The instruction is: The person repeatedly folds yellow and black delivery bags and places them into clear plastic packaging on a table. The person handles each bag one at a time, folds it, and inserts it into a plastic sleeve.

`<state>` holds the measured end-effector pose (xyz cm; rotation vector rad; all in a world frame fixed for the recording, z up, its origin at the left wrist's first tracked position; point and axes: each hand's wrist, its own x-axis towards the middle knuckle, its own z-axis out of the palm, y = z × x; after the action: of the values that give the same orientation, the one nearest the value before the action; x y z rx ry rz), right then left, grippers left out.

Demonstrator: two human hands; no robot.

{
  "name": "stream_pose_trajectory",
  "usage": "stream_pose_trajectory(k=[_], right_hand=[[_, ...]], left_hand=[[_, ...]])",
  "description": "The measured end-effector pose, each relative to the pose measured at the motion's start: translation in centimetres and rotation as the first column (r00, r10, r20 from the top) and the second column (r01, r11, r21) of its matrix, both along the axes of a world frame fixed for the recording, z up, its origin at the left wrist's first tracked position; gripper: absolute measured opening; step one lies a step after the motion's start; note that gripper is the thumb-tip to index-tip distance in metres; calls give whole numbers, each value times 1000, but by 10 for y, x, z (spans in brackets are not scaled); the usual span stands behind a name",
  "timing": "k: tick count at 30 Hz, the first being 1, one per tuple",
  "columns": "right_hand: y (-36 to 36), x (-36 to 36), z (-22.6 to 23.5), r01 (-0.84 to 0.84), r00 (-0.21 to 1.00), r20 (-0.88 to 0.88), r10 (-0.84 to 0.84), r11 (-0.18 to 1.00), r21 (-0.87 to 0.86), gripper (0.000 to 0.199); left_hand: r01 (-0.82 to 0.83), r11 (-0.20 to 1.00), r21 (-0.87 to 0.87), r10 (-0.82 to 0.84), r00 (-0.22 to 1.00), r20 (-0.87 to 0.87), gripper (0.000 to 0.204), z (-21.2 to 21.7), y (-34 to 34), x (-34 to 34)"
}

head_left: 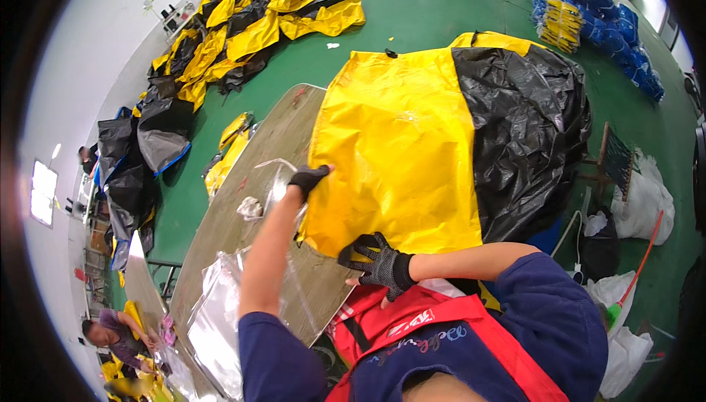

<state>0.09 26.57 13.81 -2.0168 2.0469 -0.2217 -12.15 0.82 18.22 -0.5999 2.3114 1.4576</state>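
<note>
"As you look down, what are the hands doing?"

"At six o'clock, the right hand (379,264), gloved, spreads its fingers against the yellow-and-black plastic tarpaulin (397,152); at nine, the left hand (309,178) pinches its left edge."

"And the tarpaulin's lie?"

"Centre to two o'clock, partly over the wood-grain table (228,229). It looks light, limp and slippery; I'd hold it by the edges."

"Farther off?"

"A yellow-and-black heap (254,38) at eleven."

A head-worn fisheye looks down and forward; table (276,130) close below; floor (434,16) beyond.
</note>
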Motion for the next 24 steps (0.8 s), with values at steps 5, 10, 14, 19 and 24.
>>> stream_pose_trajectory(k=[5,10,14,19,24], right_hand=[[7,-71,55,490,855,483,-190,603,-629,15],[76,-197,40,812,584,257,-770,558,-173,46],[63,-252,7,844,481,-391,-785,535,-34,39],[4,-325,83,649,391,-323,-862,507,-567,102],[-112,-361,107,374,625,-262,-736,576,-727,30]], left_hand=[[-90,996,5,70,737,-673,30,16,10,105],[-494,833,248,541,634,-553,48,113,-53,314],[-670,693,-266,495,711,-500,42,-8,-120,459],[-458,324,-828,519,818,-250,56,-37,-64,462],[-82,719,-690,-409,753,-515,71,7,25,250]])
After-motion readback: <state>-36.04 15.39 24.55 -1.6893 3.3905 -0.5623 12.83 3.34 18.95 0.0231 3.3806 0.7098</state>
